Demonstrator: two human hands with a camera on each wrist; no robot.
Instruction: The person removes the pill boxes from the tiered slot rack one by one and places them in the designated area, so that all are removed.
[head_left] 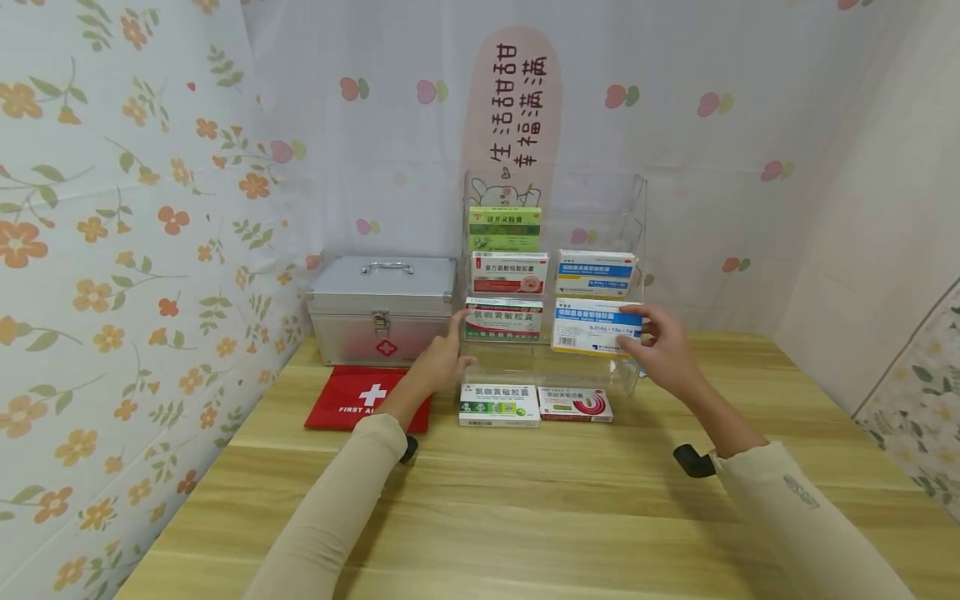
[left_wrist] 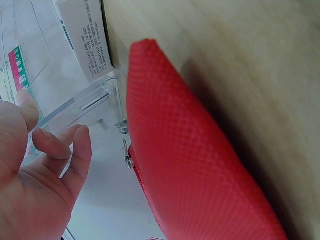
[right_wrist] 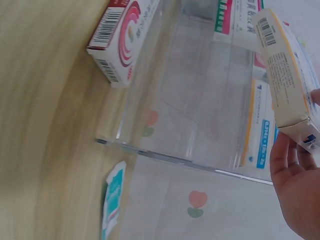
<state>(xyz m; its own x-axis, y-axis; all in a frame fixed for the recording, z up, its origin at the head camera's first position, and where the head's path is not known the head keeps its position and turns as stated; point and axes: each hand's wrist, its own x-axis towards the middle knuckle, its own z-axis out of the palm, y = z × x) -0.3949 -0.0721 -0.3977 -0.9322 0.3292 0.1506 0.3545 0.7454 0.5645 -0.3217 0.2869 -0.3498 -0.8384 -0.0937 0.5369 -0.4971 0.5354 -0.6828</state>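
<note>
My right hand [head_left: 663,346] pinches a blue-and-white medicine box [head_left: 588,327] by its right end, in front of the clear tiered display rack [head_left: 510,360]. In the right wrist view the held box [right_wrist: 281,70] is tilted, with fingers under its end. A similar blue-and-white box [head_left: 596,271] stands on the tier behind. My left hand [head_left: 438,365] is at the rack's left side, index fingertip right by the left end of a green-and-white medicine box [head_left: 504,321]. The left wrist view shows its fingers loosely bent beside the clear side panel [left_wrist: 95,107].
Higher tiers hold a red-and-white box [head_left: 510,273] and a green box [head_left: 505,229]. Two boxes, one green-and-white [head_left: 498,407] and one red-and-white [head_left: 576,405], lie before the rack. A silver first-aid case [head_left: 382,304] and red pouch [head_left: 341,396] are left. A small teal-and-white packet [right_wrist: 113,195] lies right.
</note>
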